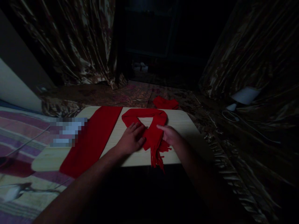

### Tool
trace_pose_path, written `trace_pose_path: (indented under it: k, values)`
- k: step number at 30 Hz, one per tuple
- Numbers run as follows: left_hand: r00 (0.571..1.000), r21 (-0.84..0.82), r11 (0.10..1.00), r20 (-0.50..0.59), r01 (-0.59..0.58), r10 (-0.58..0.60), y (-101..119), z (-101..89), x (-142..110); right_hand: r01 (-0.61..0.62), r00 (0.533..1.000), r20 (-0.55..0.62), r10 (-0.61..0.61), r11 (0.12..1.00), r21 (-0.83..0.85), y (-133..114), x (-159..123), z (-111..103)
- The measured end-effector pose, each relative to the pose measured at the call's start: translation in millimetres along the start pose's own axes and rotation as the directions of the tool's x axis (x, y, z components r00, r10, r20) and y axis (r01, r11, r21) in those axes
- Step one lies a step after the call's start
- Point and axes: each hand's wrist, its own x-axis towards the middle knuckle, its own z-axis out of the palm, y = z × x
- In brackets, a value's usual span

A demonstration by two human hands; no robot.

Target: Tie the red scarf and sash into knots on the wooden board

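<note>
So the scarf (154, 133) is on the pale table (184, 133), looped round with its ends crossed and bare wood showing through the middle. Fringe dangles past the near edge. The person's left hand (131, 140) is palm down on it, fingers loosely spread, not really clutching anything. The right hand (171, 136) has the other side pinched, thumb on top; can't see the fingers underneath too well. A flat red cloth (93, 140) runs slantwise across the table left of the scarf, beside something pixelated (70, 132). There's a red bundle (165, 102) just past the far edge. Pretty dark room, tbh.
</note>
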Motion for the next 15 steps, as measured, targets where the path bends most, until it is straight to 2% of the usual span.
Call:
trace_pose_path:
  k: [2, 6, 10, 12, 15]
  values:
    - [0.999, 0.02, 0.999, 0.034, -0.042, 0.042, 7.4, 7.0, -13.0, 0.007, 0.999, -0.04, -0.011, 0.996, -0.085, 7.0, -4.9, 0.0]
    - [0.998, 0.043, 0.999, 0.056, -0.027, 0.024, 12.2, 15.7, -21.4, 0.053, 0.988, -0.134, -0.083, 0.976, -0.213, 9.0, -6.5, 8.2]
    - [0.998, 0.036, 0.999, 0.062, -0.011, 0.009, 12.3, 15.7, -20.0, 0.183, 0.973, -0.125, -0.194, 0.978, -0.095, -7.3, -6.5, 29.0]
    - [0.998, 0.041, 0.999, 0.063, -0.018, 0.016, 11.6, 15.0, -19.3, 0.152, 0.978, -0.143, -0.149, 0.988, 0.009, -15.5, -8.5, 39.9]
    - [0.998, 0.024, 0.998, 0.04, -0.053, 0.052, 10.5, 13.0, -17.4, 0.131, 0.988, -0.089, -0.123, 0.987, 0.097, -14.0, -12.8, 51.7]
